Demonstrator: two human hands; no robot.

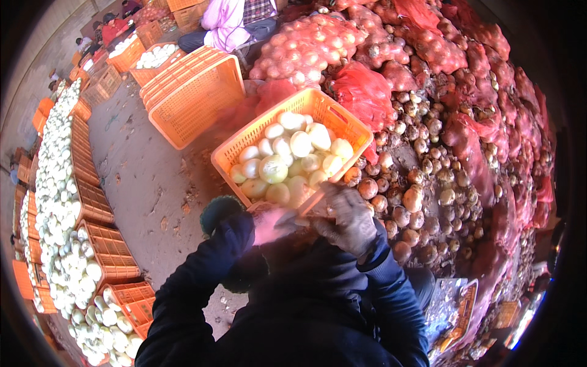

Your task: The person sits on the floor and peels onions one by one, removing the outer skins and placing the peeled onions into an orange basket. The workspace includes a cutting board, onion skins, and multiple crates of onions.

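My left hand (270,225), in a pink glove, is blurred at the near edge of an orange plastic crate (341,114). My right hand (349,221), in a dirty grey glove, is beside it on the right with its fingers curled. A small dark object (289,221) shows between the hands, too blurred to identify; which hand holds it is unclear. Peeled white onions (274,169) lie piled in the crate just beyond both hands. Unpeeled brown onions (368,188) lie on the ground to the right of the crate.
Nested empty orange crates (192,103) lie tipped on their side at upper left. Crates heaped with peeled onions (55,192) line the left. Red mesh sacks (307,50) of onions are piled at the back and right. A seated person (227,23) is beyond the crates.
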